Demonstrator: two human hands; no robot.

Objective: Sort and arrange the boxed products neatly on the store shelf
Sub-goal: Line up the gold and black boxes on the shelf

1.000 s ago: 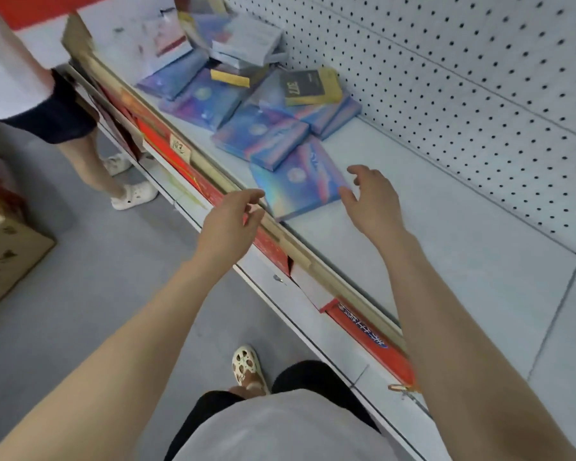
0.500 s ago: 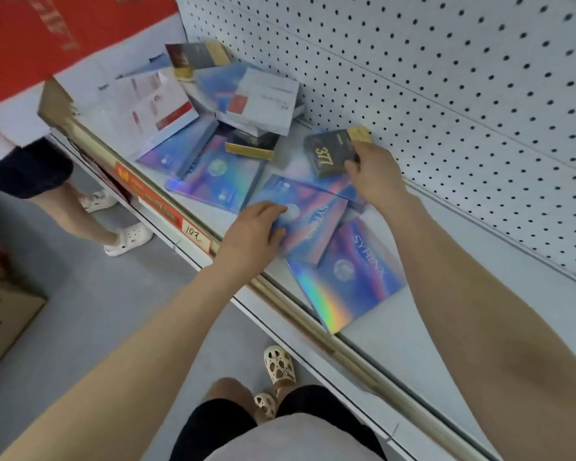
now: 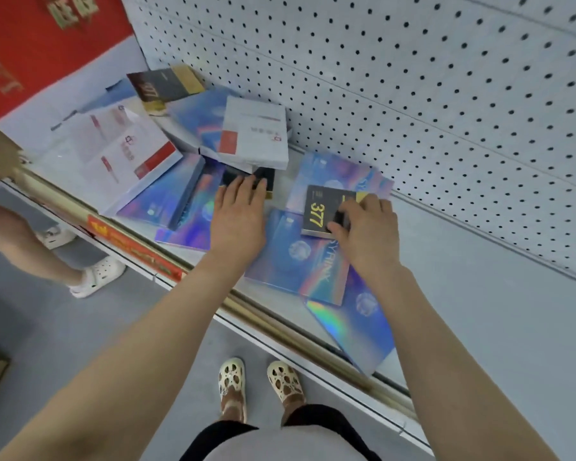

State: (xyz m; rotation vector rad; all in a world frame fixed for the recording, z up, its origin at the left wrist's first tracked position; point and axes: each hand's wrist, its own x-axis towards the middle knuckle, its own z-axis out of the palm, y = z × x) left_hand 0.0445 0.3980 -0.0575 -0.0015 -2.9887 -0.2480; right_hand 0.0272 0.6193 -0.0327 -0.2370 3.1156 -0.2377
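The right hand (image 3: pixel 366 234) pinches a flat black "377" box (image 3: pixel 323 211), partly covering it. The left hand (image 3: pixel 238 217) lies with straight fingers on a half-hidden black box (image 3: pixel 263 177). Glossy holographic boxes (image 3: pixel 300 261) overlap on the shelf (image 3: pixel 479 294).

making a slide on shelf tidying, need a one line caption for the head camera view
Right hand grips a black box marked 377; left hand reaches another black box among shiny blue ones.

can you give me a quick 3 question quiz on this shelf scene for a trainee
1. True or false: the right hand grips the black box marked 377.
2. The left hand touches: A) a white box, B) a small black box, C) the pegboard.
3. What colour is the strip on the shelf's front edge?

Key: 1 true; 2 B; 3 red.
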